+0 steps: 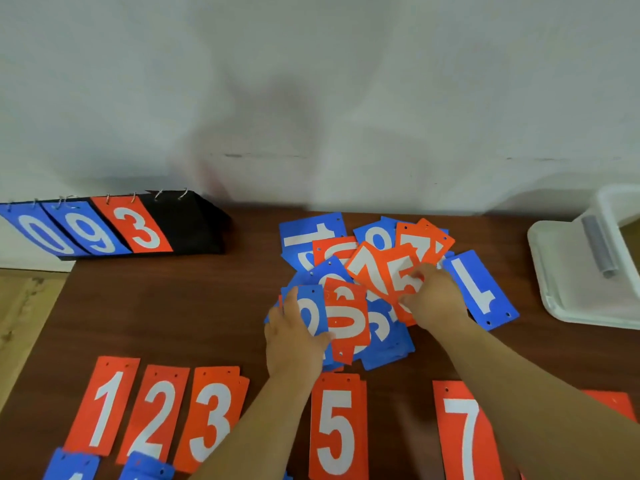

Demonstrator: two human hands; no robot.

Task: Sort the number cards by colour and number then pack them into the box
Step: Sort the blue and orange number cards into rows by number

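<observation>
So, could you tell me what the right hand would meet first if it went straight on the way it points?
The right hand points up-left, fingers pinching the orange 5 card; going on, it would probably meet the orange 1 card first.

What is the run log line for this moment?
stage: sorting | left hand on card pile | right hand pinches red 5 card

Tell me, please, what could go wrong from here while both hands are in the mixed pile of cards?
1. The right hand pinches a red 5 card that overlaps its neighbours in the mixed pile; pulling it may drag others along.
2. The left forearm crosses the sorted red row beside the red 3 stack and might shift it.
3. Pile cards lie turned every way, so a digit could be misread.
</observation>
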